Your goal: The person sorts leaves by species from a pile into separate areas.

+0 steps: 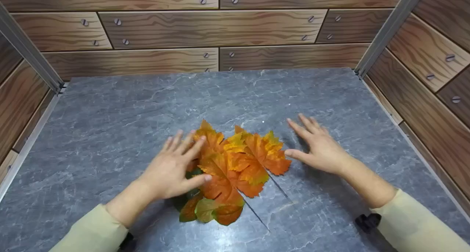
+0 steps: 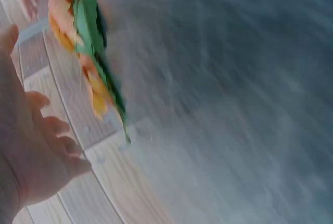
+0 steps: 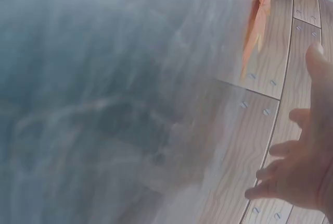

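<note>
A pile of orange and yellow artificial maple leaves [image 1: 220, 167] lies on the grey marbled table, a few greenish ones at its lower left. Two thin dark stems stick out toward the lower right. My left hand [image 1: 170, 169] hovers at the pile's left side with fingers spread, overlapping the leaf edges in the head view. The left wrist view shows this hand [image 2: 39, 151] apart from the leaves [image 2: 88, 31], which have green undersides. To the right of the pile, my right hand [image 1: 321, 147] is spread and holds nothing; its thumb points at the rightmost leaf.
The grey table [image 1: 128, 105] reaches back to a wall of wood-patterned panels [image 1: 213, 28]. Similar panels stand at both sides, with metal posts [image 1: 385, 32] in the corners. Dark straps [image 1: 368, 222] sit at the wrists.
</note>
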`<state>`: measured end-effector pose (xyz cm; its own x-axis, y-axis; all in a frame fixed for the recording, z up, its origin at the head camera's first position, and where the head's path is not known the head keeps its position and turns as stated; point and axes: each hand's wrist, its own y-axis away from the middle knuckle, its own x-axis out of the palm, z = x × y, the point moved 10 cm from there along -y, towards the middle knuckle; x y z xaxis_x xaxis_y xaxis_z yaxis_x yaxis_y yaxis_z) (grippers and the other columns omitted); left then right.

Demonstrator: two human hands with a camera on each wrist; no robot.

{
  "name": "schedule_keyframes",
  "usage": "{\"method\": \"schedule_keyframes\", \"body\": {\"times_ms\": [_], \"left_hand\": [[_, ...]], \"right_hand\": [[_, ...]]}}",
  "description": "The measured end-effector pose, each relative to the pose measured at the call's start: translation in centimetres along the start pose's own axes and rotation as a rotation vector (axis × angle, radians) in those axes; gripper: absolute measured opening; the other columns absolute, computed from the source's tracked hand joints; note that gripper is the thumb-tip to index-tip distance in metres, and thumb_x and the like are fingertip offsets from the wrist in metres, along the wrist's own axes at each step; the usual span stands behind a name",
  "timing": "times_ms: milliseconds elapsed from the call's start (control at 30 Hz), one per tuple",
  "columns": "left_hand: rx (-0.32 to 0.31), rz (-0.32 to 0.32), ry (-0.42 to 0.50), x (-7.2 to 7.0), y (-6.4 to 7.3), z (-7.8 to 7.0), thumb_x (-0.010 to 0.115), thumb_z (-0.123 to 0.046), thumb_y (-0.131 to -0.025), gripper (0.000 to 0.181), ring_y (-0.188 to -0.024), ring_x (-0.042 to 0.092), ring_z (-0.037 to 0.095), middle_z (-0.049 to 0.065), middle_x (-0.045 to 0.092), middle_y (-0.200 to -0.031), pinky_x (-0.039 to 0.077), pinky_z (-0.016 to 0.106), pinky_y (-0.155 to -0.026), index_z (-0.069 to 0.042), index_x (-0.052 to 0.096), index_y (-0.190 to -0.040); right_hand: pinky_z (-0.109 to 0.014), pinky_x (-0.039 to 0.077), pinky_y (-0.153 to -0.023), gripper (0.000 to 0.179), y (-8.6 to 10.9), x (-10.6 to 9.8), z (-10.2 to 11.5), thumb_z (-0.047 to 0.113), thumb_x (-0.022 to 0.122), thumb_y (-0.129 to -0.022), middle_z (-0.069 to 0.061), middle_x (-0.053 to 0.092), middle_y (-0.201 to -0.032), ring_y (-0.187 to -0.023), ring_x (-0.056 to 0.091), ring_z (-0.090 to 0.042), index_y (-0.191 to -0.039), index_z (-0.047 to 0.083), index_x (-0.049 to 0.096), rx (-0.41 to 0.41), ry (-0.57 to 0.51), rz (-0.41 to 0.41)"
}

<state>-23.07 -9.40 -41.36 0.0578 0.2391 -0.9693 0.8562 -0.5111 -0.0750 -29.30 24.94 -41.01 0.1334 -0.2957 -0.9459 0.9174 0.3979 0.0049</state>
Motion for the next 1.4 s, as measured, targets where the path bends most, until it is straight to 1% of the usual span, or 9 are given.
{"method": "schedule_keyframes", "body": {"times_ms": [100, 200, 433, 633, 833, 1000, 1133, 1233, 1400], "left_hand": [[0.068, 0.047, 0.038, 1.0, -0.8, -1.2, 0.049, -0.077, -0.1, 0.096, -0.159, 0.006, 0.048, 0.017, 0.012, -0.175, 0.012, 0.065, -0.125, -0.023, 0.017, -0.172], [0.103, 0.096, 0.074, 1.9, -1.2, -1.9, 0.05, -0.076, -0.1, 0.094, -0.159, 0.005, 0.048, 0.016, 0.012, -0.176, 0.013, 0.066, -0.124, -0.024, 0.019, -0.172], [0.096, 0.204, 0.101, 3.7, -1.8, -1.8, 0.048, -0.078, -0.099, 0.091, -0.159, 0.003, 0.047, 0.012, 0.01, -0.177, 0.028, 0.074, -0.116, -0.031, 0.021, -0.171], [0.095, 0.273, 0.11, 4.6, -1.9, -1.6, 0.048, -0.078, -0.1, 0.086, -0.159, 0.005, 0.048, 0.012, 0.009, -0.177, 0.027, 0.072, -0.118, -0.035, 0.024, -0.17], [0.107, 0.29, 0.092, 4.8, -1.9, -1.6, 0.048, -0.077, -0.1, 0.084, -0.159, 0.006, 0.049, 0.012, 0.008, -0.177, 0.022, 0.069, -0.121, -0.036, 0.025, -0.17], [0.112, 0.29, 0.053, 4.9, -1.9, -1.6, 0.048, -0.077, -0.1, 0.084, -0.159, 0.007, 0.048, 0.013, 0.007, -0.177, 0.015, 0.064, -0.125, -0.035, 0.026, -0.17], [0.111, 0.296, 0.025, 5.0, -1.9, -1.6, 0.047, -0.077, -0.1, 0.084, -0.159, 0.007, 0.048, 0.014, 0.007, -0.177, 0.013, 0.062, -0.126, -0.036, 0.025, -0.17], [0.113, 0.296, 0.019, 5.0, -1.9, -1.6, 0.047, -0.077, -0.1, 0.085, -0.159, 0.007, 0.048, 0.014, 0.006, -0.177, 0.013, 0.062, -0.127, -0.036, 0.024, -0.17], [0.109, 0.298, 0.017, 5.0, -1.9, -1.6, 0.046, -0.078, -0.1, 0.085, -0.159, 0.006, 0.047, 0.013, 0.005, -0.177, 0.014, 0.062, -0.126, -0.036, 0.023, -0.17]], "right_hand": [[-0.077, 0.018, -0.117, 0.094, -0.3, 0.1, 0.8, 0.066, 0.068, -0.096, -0.017, 0.016, -0.175, -0.156, 0.017, -0.052, -0.171, 0.028, 0.027, -0.052, -0.07, 0.0], [-0.073, 0.025, -0.117, 0.094, -0.9, 0.3, 1.6, 0.06, 0.075, -0.094, -0.017, 0.024, -0.173, -0.154, 0.028, -0.049, -0.17, 0.028, 0.03, -0.103, -0.133, 0.006], [-0.063, 0.028, -0.121, 0.093, -2.3, 1.6, 2.7, 0.045, 0.087, -0.088, -0.013, 0.039, -0.167, -0.152, 0.037, -0.04, -0.166, 0.023, 0.041, -0.169, -0.265, 0.055], [-0.062, 0.028, -0.122, 0.093, -3.0, 3.4, 3.2, 0.041, 0.091, -0.085, -0.012, 0.045, -0.164, -0.15, 0.039, -0.04, -0.163, 0.019, 0.046, -0.207, -0.332, 0.11], [-0.066, 0.026, -0.121, 0.094, -3.4, 4.6, 2.9, 0.041, 0.093, -0.081, -0.011, 0.042, -0.165, -0.151, 0.034, -0.04, -0.162, 0.026, 0.048, -0.185, -0.374, 0.159], [-0.069, 0.027, -0.118, 0.092, -3.7, 5.1, 2.8, 0.04, 0.092, -0.082, -0.01, 0.04, -0.164, -0.15, 0.033, -0.04, -0.162, 0.032, 0.048, -0.174, -0.334, 0.176], [-0.068, 0.029, -0.118, 0.089, -3.8, 5.1, 2.9, 0.039, 0.091, -0.083, -0.008, 0.045, -0.159, -0.146, 0.037, -0.038, -0.161, 0.033, 0.048, -0.176, -0.32, 0.18], [-0.065, 0.032, -0.117, 0.087, -3.8, 5.0, 2.9, 0.036, 0.09, -0.085, -0.009, 0.051, -0.154, -0.142, 0.042, -0.037, -0.161, 0.03, 0.049, -0.181, -0.341, 0.171], [-0.061, 0.033, -0.118, 0.082, -3.8, 4.9, 2.4, 0.027, 0.088, -0.089, -0.011, 0.052, -0.157, -0.142, 0.046, -0.037, -0.161, 0.029, 0.049, -0.159, -0.421, 0.166]]}}
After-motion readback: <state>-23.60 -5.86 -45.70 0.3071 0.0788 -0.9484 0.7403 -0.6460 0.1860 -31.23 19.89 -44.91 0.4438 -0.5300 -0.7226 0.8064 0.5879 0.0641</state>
